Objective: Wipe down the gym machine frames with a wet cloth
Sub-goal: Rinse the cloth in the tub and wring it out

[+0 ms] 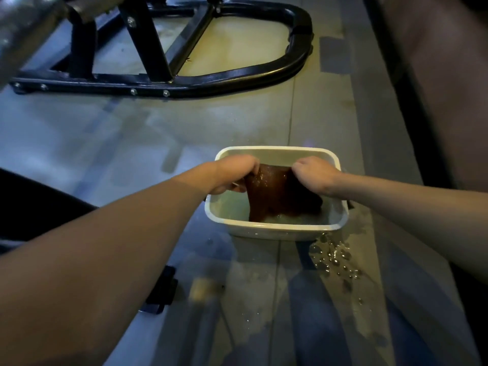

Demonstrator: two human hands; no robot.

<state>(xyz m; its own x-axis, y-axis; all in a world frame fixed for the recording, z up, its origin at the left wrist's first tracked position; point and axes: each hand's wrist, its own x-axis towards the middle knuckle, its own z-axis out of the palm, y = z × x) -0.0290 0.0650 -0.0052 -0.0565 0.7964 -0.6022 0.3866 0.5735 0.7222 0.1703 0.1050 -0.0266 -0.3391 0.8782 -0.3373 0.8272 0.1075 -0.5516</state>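
Note:
A dripping brown cloth (272,192) hangs stretched between my two hands over a white rectangular basin (274,228) of water on the floor. My left hand (235,175) grips the cloth's upper left corner. My right hand (314,174) grips its upper right corner. The cloth's lower edge dips into the water. The black tubular frame (237,72) of a gym machine lies on the floor beyond the basin, at the upper left.
Spilled water drops (335,260) lie on the grey floor just right of the basin's near corner. A blurred metal bar (23,25) crosses the top left corner. A dark upright surface (435,75) runs along the right side. A small black object (161,291) sits at lower left.

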